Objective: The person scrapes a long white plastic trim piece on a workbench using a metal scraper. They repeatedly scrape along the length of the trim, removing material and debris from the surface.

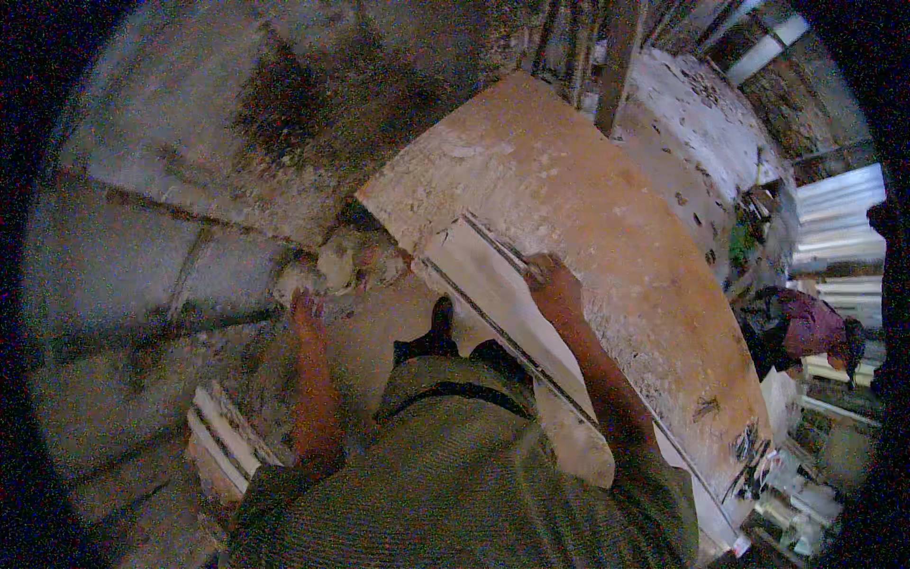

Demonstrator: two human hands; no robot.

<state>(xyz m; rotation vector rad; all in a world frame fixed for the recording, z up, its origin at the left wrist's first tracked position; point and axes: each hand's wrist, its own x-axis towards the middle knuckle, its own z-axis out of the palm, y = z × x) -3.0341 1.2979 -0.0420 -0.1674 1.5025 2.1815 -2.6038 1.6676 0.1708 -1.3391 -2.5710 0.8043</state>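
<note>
My right hand (pixel 548 275) is closed on the far edge of a long white panel (pixel 517 302) with dark strips along its sides. The panel lies slantwise at the near edge of a large brown, dust-smeared table (pixel 616 228), and my right forearm crosses over it. To the left, my left hand (pixel 305 311) reaches out with its fingers apart, beside a pale, crumpled lump (pixel 294 277). Whether it touches that lump is hard to tell in the blur. A second whitish lump (pixel 336 264) sits just right of it.
Pale boards (pixel 227 431) are stacked at my lower left. A dark upright post (pixel 621 66) stands beyond the table. At the far right a person in a purple top (pixel 813 325) bends over near scattered scraps (pixel 787 493). A dark stain (pixel 313 90) marks the grey surface ahead.
</note>
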